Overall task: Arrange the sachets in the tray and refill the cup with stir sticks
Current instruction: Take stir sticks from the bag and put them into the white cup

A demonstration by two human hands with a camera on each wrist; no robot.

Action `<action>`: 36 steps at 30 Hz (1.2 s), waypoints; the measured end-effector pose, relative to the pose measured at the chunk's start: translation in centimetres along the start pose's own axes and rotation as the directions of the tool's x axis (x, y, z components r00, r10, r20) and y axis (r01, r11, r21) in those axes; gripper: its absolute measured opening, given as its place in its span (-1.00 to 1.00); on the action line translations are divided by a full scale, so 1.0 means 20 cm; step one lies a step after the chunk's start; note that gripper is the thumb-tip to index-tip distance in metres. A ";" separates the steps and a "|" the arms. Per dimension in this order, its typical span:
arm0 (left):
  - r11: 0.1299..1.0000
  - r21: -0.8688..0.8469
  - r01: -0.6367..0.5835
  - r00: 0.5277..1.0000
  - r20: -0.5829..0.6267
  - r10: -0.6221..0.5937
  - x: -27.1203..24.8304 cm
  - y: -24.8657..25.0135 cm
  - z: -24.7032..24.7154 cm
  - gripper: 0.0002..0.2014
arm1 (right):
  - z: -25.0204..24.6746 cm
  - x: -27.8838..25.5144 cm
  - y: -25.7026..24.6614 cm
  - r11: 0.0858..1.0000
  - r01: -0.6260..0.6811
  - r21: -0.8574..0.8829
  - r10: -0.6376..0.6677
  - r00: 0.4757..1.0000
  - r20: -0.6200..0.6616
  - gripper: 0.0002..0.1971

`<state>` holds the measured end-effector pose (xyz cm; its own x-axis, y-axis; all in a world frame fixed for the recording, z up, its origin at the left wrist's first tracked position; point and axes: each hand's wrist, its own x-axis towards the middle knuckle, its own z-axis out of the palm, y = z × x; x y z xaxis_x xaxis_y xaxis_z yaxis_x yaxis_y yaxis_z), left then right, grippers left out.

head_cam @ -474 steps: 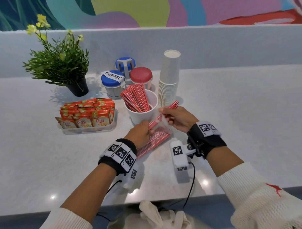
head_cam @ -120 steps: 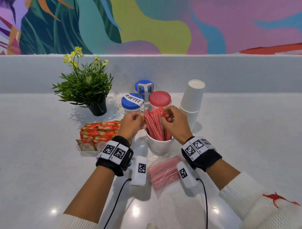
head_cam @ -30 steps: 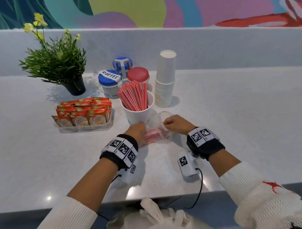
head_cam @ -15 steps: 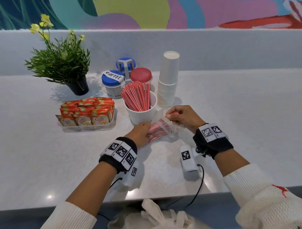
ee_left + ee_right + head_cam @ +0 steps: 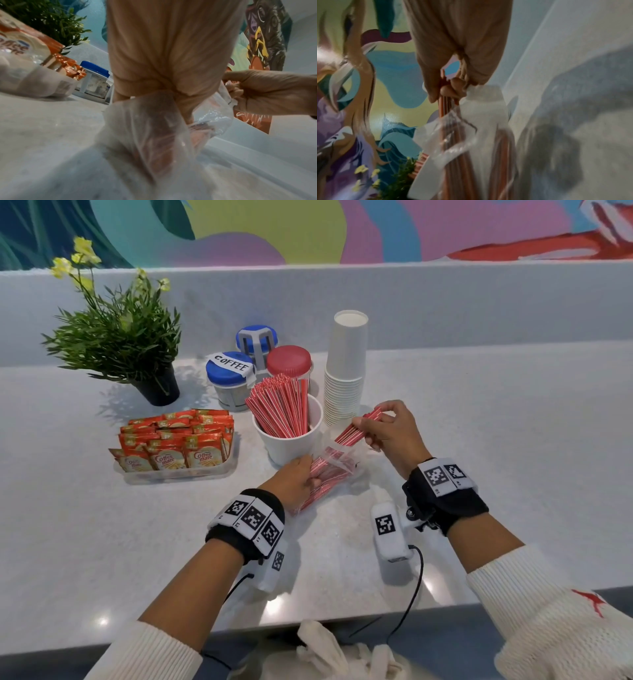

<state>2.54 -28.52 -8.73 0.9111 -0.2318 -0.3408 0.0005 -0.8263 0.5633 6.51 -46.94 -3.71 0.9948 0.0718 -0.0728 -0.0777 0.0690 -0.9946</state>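
A white cup (image 5: 291, 441) packed with red stir sticks (image 5: 281, 405) stands mid-counter. Just in front of it lies a clear plastic bag (image 5: 334, 465) (image 5: 154, 128) (image 5: 453, 142) with more red sticks inside. My left hand (image 5: 298, 479) (image 5: 164, 54) grips the bag's near end and holds it down on the counter. My right hand (image 5: 387, 428) (image 5: 453, 86) pinches a small bundle of stir sticks (image 5: 358, 429) (image 5: 444, 102), half drawn out of the bag's open mouth, raised to the right of the cup. A clear tray (image 5: 178, 474) to the left holds orange creamer sachets (image 5: 178, 440) in rows.
Behind the cup stand a blue-lidded coffee jar (image 5: 229, 380), a red-lidded jar (image 5: 288, 364) and a second blue-topped jar (image 5: 257, 340). A stack of white paper cups (image 5: 346, 364) rises right of them. A potted plant (image 5: 130, 337) sits far left. A low wall backs the counter.
My right hand has lifted up and to the right, drawing a bundle of sticks partway out of the bag. My left hand stays on the bag's near end.
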 end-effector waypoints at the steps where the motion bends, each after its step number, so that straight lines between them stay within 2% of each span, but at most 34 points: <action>1: 1.000 0.002 0.001 1.000 0.002 -0.001 0.00 0.01 -0.01 -0.63 | 0.02 0.00 0.01 1.000 -0.013 0.028 0.012 0.999 0.037 -0.75; 3: 1.000 0.001 -0.012 1.000 -0.009 0.012 0.00 0.02 -0.01 -0.65 | 0.06 -0.02 0.04 0.998 -0.052 -0.019 0.054 0.988 0.148 -0.91; 4: 1.000 0.006 -0.021 1.000 -0.023 0.021 0.00 0.02 -0.01 -0.68 | 0.08 -0.03 0.05 0.995 -0.069 -0.067 0.080 0.979 0.187 -0.93; 5: 1.000 0.010 -0.025 0.999 -0.038 0.026 0.00 0.03 -0.01 -0.71 | 0.10 -0.04 0.07 0.990 -0.077 -0.117 0.098 0.976 0.193 -0.86; 7: 0.999 0.010 -0.042 0.997 -0.064 0.042 -0.01 0.04 0.00 -0.73 | 0.13 -0.05 0.07 0.985 -0.058 -0.165 0.084 0.985 0.154 -0.79; 9: 0.998 0.018 -0.053 0.996 -0.072 0.054 -0.02 0.04 0.00 -0.73 | 0.14 -0.04 0.05 0.982 -0.009 -0.188 0.026 0.996 0.090 -0.84; 11: 0.999 0.037 -0.029 0.998 -0.061 0.031 -0.04 0.03 0.00 -0.77 | 0.14 -0.02 0.03 0.975 0.028 -0.221 -0.035 0.999 -0.029 -0.85; 13: 0.997 0.078 0.000 0.999 -0.039 0.003 -0.06 0.03 -0.01 -0.81 | 0.12 0.00 0.00 0.952 0.088 -0.293 -0.131 0.983 -0.132 -0.75; 15: 0.994 0.110 0.019 1.000 -0.025 -0.016 -0.07 0.04 -0.02 -0.82 | 0.12 0.00 -0.02 0.925 0.147 -0.351 -0.204 0.970 -0.130 -0.68; 17: 0.993 0.112 0.037 0.999 -0.024 -0.035 -0.07 0.06 -0.04 -0.80 | 0.12 -0.02 0.00 0.907 0.190 -0.376 -0.230 0.971 -0.064 -0.65; 19: 0.993 0.115 0.040 0.998 -0.046 -0.035 -0.07 0.09 -0.05 -0.75 | 0.13 -0.04 0.04 0.901 0.216 -0.375 -0.236 0.972 -0.009 -0.70; 22: 0.987 0.157 -0.022 0.987 -0.153 0.046 -0.10 0.15 -0.08 -0.63 | 0.15 -0.05 0.10 0.918 0.228 -0.325 -0.246 0.969 -0.016 -0.84; 24: 0.972 0.219 -0.081 0.953 -0.267 0.139 -0.14 0.18 -0.09 -0.63 | 0.16 -0.04 0.12 0.931 0.220 -0.292 -0.244 0.968 -0.049 -0.86; 26: 0.954 0.273 -0.124 0.924 -0.318 0.212 -0.16 0.20 -0.09 -0.67 | 0.16 -0.03 0.11 0.945 0.207 -0.255 -0.235 0.968 -0.085 -0.87; 28: 0.941 0.308 -0.137 0.942 -0.253 0.220 -0.15 0.20 -0.07 -0.63 | 0.17 -0.03 0.09 0.957 0.207 -0.205 -0.237 0.962 -0.135 -0.85; 31: 0.935 0.348 -0.076 0.988 -0.100 0.118 -0.11 0.16 -0.04 -0.44 | 0.17 -0.02 0.02 0.968 0.220 -0.120 -0.243 0.942 -0.232 -0.78; 33: 0.935 0.354 -0.030 0.997 -0.056 0.054 -0.09 0.13 -0.02 -0.37 | 0.18 -0.02 -0.01 0.965 0.242 -0.103 -0.261 0.933 -0.246 -0.77; 36: 0.935 0.355 -0.008 0.999 -0.036 0.023 -0.07 0.11 -0.01 -0.35 | 0.18 0.00 0.00 0.949 0.271 -0.160 -0.302 0.928 -0.219 -0.76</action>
<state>1.37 -29.87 -6.80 0.9250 -0.2319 -0.3009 -0.1537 -0.9528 0.2620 6.19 -43.29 -3.35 0.9610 -0.1723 0.2163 0.2063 -0.0739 -0.9757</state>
